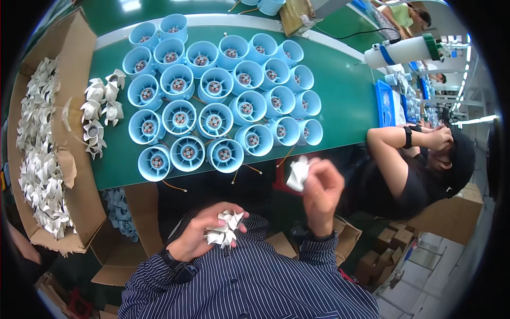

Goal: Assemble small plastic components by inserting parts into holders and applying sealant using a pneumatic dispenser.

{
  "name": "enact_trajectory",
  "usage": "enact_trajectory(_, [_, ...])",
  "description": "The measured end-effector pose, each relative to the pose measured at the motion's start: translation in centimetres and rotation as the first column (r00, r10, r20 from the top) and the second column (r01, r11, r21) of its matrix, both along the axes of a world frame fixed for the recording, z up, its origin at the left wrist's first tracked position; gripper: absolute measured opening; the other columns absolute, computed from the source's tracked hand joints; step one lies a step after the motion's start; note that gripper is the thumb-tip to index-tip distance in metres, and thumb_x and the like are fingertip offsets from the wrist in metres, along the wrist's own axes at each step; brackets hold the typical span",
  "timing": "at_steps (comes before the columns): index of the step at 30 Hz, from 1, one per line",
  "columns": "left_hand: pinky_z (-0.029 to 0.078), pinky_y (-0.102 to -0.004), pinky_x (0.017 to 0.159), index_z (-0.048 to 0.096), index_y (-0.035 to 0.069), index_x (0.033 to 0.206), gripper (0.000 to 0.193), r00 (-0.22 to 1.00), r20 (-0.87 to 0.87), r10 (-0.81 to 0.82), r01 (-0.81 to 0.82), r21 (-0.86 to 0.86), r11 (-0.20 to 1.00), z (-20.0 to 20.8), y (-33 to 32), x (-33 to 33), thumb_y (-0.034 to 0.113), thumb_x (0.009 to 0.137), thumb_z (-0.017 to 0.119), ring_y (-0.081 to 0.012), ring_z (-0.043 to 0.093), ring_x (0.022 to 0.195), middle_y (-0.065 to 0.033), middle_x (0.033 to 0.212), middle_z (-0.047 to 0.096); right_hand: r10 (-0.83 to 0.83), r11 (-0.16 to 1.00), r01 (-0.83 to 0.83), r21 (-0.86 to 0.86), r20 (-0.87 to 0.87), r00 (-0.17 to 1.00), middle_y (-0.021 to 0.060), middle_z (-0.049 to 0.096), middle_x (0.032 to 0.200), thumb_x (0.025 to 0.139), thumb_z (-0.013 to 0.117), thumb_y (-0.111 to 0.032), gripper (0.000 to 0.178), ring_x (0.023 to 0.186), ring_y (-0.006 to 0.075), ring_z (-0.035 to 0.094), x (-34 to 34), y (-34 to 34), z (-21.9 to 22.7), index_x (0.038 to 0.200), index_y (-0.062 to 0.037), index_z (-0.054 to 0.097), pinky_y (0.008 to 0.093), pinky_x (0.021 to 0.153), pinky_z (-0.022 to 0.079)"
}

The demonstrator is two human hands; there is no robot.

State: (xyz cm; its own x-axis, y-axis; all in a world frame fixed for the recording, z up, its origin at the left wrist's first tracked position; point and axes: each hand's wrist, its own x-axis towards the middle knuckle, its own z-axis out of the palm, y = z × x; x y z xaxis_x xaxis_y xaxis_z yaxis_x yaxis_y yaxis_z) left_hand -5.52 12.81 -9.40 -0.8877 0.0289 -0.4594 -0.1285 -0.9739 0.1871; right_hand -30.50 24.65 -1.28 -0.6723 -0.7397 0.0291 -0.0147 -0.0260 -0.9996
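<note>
Two or so white fan impellers lie in my left hand, which curls round them in front of my striped shirt. Pinched between the thumb and fingers of my right hand is a single white impeller, raised just off the table's near edge. Rows of light blue round fan housings stand on the green table ahead of me, their open tops showing a small motor at the centre. Thin wires with small connectors hang from some housings over the near edge.
A cardboard box full of white impellers stands at the left, beside a small group of loose impellers. Below the table, another carton holds blue parts. At the right sits a person in black; a blue tray lies beyond.
</note>
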Motion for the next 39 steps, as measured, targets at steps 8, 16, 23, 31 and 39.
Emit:
enact_trajectory(8, [0.07, -0.0415, 0.079, 0.057, -0.005, 0.142, 0.053, 0.989, -0.045, -0.143, 0.143, -0.001, 0.99, 0.3, -0.1, -2.6, 0.02, 0.095, 0.06, -0.0315, 0.073, 0.11, -0.0268, 0.136, 0.064, -0.159, 0.922, 0.232, 0.309, -0.244, 0.957, -0.0052, 0.058, 0.088, 0.109, 0.068, -0.014, 0.015, 0.08, 0.0042, 0.05, -6.3, -1.0, 0.4, 0.102, -0.0005, 0.065, 0.0213, 0.073, 0.04])
enact_trajectory(16, [0.069, -0.0412, 0.079, 0.056, -0.004, 0.143, 0.056, 0.984, -0.064, -0.168, 0.164, -0.071, 0.984, 0.9, -0.7, -4.3, 0.02, 0.093, 0.061, -0.0305, 0.073, 0.111, -0.0255, 0.138, 0.063, -0.069, 0.91, 0.213, 0.354, -0.378, 0.923, -0.0046, 0.062, 0.09, 0.11, 0.067, -0.015, 0.017, 0.08, 0.0048, 0.052, -7.0, -1.5, -0.4, 0.107, 0.0016, 0.067, 0.0218, 0.071, 0.041])
enact_trajectory(23, [0.068, -0.0409, 0.081, 0.055, -0.004, 0.144, 0.06, 0.99, -0.036, -0.134, 0.13, -0.097, 0.987, 1.3, -0.7, -5.1, 0.021, 0.09, 0.062, -0.0302, 0.071, 0.113, -0.0245, 0.141, 0.061, 0.018, 0.845, 0.323, 0.426, -0.627, 0.779, 0.0051, 0.068, 0.083, 0.096, 0.079, -0.009, 0.01, 0.072, 0.0128, 0.061, -6.5, -3.4, 2.2, 0.1, 0.0007, 0.078, 0.0282, 0.066, 0.046])
enact_trajectory(31, [0.068, -0.0385, 0.082, 0.051, -0.004, 0.152, 0.07, 0.991, -0.085, -0.108, 0.091, -0.181, 0.979, 2.9, -0.9, -6.1, 0.023, 0.089, 0.063, -0.0287, 0.07, 0.113, -0.0244, 0.142, 0.061, 0.295, 0.772, 0.342, 0.536, -0.779, 0.554, 0.0131, 0.073, 0.09, 0.089, 0.084, -0.01, 0.01, 0.076, 0.0282, 0.069, -7.0, -4.4, 3.8, 0.097, -0.0044, 0.083, 0.0406, 0.071, 0.053])
enact_trajectory(39, [0.068, -0.0379, 0.08, 0.05, -0.004, 0.154, 0.073, 0.992, -0.121, -0.028, -0.004, -0.253, 0.968, 3.4, -1.4, -6.0, 0.024, 0.088, 0.066, -0.0282, 0.07, 0.114, -0.0243, 0.143, 0.061, 0.242, 0.828, 0.327, 0.456, -0.816, 0.525, 0.0104, 0.071, 0.089, 0.09, 0.082, -0.005, 0.01, 0.075, 0.0249, 0.068, -4.7, -4.7, 4.4, 0.1, -0.0035, 0.08, 0.0363, 0.066, 0.053])
